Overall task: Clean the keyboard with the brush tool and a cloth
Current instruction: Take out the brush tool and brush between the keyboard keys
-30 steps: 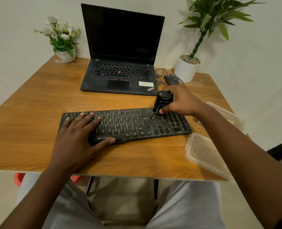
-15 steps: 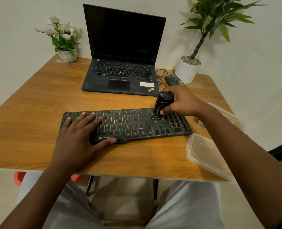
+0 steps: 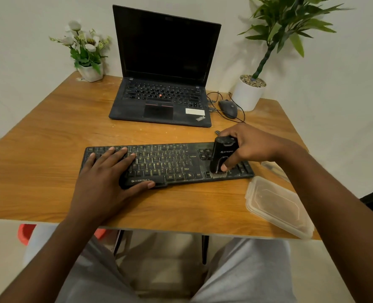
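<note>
A black keyboard (image 3: 170, 162) with yellowish legends lies across the middle of the wooden table (image 3: 50, 136). My left hand (image 3: 106, 173) rests flat on its left end, fingers spread over the keys, thumb along the front edge. My right hand (image 3: 249, 145) grips a black brush tool (image 3: 221, 156) standing upright on the keyboard's right part, its pale bristles touching the front row of keys near the arrow cluster. No cloth is in view.
An open black laptop (image 3: 161, 101) sits behind the keyboard, with a wired mouse (image 3: 228, 108) to its right. A white flower pot (image 3: 90, 72) and a white plant pot (image 3: 247, 94) stand at the back corners. Clear plastic containers (image 3: 275, 204) lie at the front right edge.
My right hand has drawn the brush tool from the keyboard's back rows toward its front edge. My left hand has stayed on the left end.
</note>
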Tool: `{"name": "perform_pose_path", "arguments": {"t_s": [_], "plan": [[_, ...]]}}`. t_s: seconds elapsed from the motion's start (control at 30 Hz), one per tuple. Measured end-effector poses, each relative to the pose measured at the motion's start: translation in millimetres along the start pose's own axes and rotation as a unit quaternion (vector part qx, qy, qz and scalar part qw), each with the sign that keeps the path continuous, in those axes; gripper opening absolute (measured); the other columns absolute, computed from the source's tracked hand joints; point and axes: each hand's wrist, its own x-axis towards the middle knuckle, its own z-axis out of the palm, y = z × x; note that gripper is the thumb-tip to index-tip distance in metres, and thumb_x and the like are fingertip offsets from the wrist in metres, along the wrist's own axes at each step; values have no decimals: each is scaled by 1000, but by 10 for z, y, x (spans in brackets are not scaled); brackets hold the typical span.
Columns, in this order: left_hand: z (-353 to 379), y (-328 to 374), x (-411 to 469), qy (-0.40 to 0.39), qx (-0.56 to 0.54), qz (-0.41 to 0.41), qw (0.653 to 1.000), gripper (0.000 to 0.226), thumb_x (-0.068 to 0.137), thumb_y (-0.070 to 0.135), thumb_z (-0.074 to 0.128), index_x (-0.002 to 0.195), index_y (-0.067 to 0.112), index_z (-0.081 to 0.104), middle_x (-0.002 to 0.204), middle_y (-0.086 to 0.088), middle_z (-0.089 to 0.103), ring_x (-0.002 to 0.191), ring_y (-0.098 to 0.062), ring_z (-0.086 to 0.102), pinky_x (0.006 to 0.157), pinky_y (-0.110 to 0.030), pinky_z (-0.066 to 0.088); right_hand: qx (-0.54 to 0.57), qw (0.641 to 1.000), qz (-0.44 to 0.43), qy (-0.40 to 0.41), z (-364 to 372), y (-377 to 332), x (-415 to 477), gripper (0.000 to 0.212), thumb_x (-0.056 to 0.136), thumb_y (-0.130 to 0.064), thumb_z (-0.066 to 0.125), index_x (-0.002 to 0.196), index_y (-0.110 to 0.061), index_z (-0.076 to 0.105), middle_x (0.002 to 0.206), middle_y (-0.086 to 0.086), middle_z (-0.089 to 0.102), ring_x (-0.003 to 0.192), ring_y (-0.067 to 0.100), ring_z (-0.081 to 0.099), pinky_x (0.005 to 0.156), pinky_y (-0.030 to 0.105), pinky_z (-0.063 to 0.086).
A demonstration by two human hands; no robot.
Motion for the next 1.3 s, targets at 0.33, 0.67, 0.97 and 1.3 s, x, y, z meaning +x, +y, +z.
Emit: {"name": "perform_pose_path", "arguments": {"t_s": [0.33, 0.67, 0.97, 1.3], "plan": [[20, -12, 0, 0, 4, -2, 1000, 105, 79, 100, 34, 155, 30, 50, 167, 3, 41, 158, -18, 30, 130, -53, 20, 24, 995, -41, 84, 291, -203, 180, 39, 70, -12, 98, 99, -15, 73, 94, 2, 78, 87, 17, 76, 79, 45, 61], [29, -22, 8, -7, -5, -2, 1000, 106, 79, 101, 33, 157, 31, 48, 168, 3, 39, 159, -17, 27, 131, -53, 17, -22, 990, -31, 135, 352, -341, 396, 38, 72, -14, 96, 101, -18, 70, 95, -2, 76, 85, 13, 74, 80, 47, 63], [34, -27, 11, -8, 2, -10, 1000, 108, 77, 104, 31, 157, 32, 47, 168, 4, 40, 159, -16, 27, 132, -52, 16, 12, 998, -61, -5, 341, -434, 413, 37, 74, -9, 95, 100, -18, 71, 97, 2, 78, 90, 16, 77, 80, 40, 63], [25, -13, 11, -10, 0, -14, 1000, 110, 76, 105, 27, 157, 32, 47, 168, 4, 40, 159, -16, 27, 132, -52, 16, -39, 990, -48, 128, 442, -506, 606, 41, 73, -18, 96, 98, -29, 65, 93, -7, 72, 84, 7, 69, 70, 30, 50]]}}
